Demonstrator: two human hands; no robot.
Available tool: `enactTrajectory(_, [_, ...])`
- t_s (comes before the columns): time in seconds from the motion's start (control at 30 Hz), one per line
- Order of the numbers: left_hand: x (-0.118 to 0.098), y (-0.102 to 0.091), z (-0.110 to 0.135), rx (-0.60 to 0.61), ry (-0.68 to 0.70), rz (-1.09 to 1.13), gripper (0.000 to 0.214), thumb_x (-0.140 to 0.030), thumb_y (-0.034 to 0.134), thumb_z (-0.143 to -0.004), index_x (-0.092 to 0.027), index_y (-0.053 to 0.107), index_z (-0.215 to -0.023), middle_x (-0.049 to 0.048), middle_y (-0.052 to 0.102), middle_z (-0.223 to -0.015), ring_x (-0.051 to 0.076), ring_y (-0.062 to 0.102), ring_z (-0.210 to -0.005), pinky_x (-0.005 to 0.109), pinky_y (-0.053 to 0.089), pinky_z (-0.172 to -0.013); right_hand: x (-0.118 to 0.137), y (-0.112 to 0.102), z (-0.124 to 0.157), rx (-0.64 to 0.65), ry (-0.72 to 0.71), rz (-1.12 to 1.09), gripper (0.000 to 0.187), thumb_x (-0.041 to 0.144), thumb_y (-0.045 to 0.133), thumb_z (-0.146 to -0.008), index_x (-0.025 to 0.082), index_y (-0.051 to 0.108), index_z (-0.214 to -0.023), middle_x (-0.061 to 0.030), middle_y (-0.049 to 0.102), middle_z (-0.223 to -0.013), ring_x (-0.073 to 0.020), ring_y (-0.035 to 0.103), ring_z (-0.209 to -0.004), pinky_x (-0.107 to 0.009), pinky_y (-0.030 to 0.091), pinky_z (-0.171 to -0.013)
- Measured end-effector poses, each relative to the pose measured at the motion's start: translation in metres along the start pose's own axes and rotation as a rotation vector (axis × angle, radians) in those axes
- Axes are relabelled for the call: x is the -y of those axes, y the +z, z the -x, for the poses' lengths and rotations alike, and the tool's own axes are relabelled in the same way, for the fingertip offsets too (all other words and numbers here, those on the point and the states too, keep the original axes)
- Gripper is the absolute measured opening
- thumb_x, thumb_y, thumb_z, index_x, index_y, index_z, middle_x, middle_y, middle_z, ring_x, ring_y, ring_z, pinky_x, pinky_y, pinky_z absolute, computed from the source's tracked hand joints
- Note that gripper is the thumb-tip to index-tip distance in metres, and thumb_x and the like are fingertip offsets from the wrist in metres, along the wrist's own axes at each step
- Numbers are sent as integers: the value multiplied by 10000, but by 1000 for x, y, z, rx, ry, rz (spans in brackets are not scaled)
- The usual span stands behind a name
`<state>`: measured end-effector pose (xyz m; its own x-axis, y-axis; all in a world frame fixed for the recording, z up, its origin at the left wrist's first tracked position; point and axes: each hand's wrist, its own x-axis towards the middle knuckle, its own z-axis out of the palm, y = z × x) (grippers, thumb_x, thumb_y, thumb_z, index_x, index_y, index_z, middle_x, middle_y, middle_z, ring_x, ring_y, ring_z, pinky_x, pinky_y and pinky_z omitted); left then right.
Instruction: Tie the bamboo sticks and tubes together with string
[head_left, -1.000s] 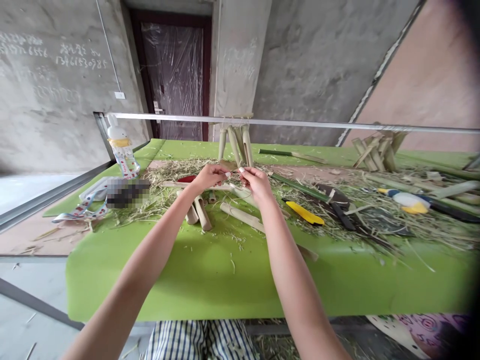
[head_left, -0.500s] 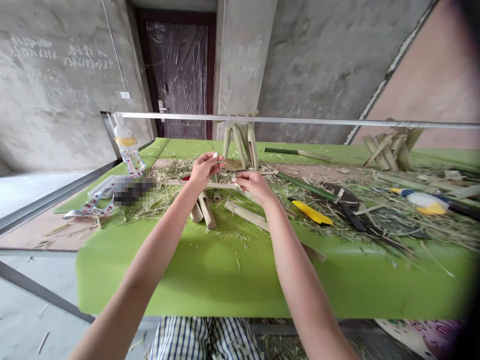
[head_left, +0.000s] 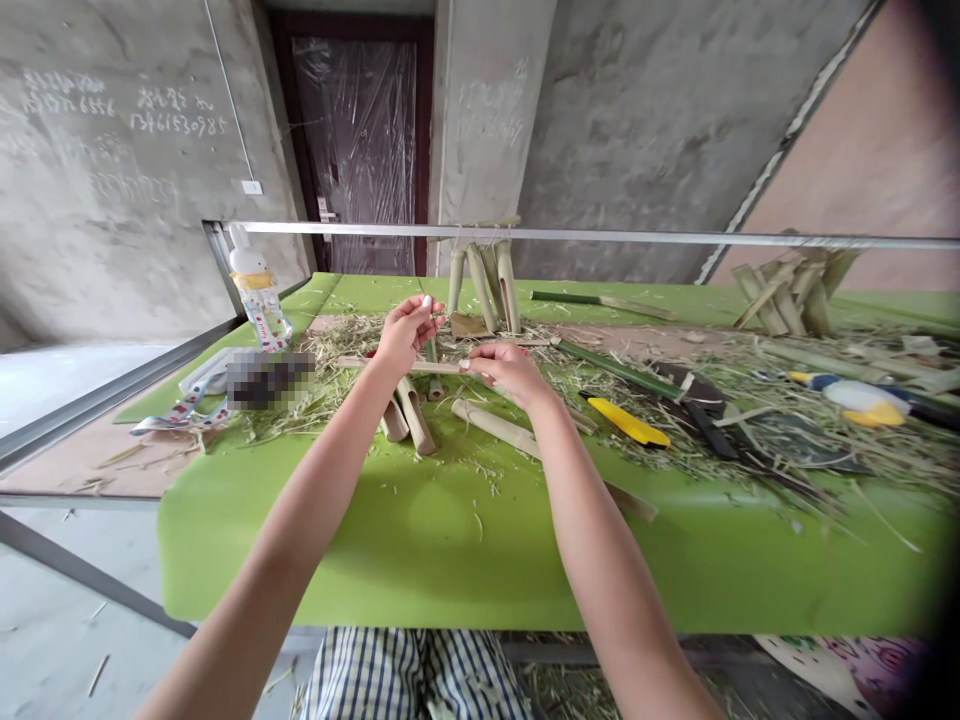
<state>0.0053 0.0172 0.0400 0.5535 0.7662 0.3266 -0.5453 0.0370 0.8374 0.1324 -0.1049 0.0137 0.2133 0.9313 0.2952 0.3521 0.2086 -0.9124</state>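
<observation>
Across the broad lime-green table (head_left: 360, 560), strewn with pale bamboo shavings (head_left: 322, 368), the person's right hand (head_left: 510, 372) is nearly closed, its fingertips (head_left: 472, 363) pinching the end of a long thin pale bamboo strip (head_left: 356, 363). The half-open left hand (head_left: 407, 335) is raised just above that strip; whether it holds anything, I cannot tell. Short, cut bamboo tubes (head_left: 414, 415) lie just below.
</observation>
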Motion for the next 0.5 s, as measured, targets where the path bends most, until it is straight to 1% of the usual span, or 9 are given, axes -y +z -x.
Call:
enactTrajectory(0.33, [3,0,1,38,26,-46,82,-177,645,-753,-157,569,-777,-2,659,-769,65,631,-619,143,508,-571,-5,0,-3,45,23,51,139,296,632,-701,161,634,-668,21,495,-568,-69,345,-471,-246,271,-477])
enactTrajectory(0.5, [5,1,2,66,36,-109,62,-185,624,-768,-156,572,-786,5,656,-782,61,626,-623,149,510,-590,-9,0,-5,42,23,49,162,325,636,-698,163,643,-693,9,529,-598,-73,363,-476,-249,276,-479])
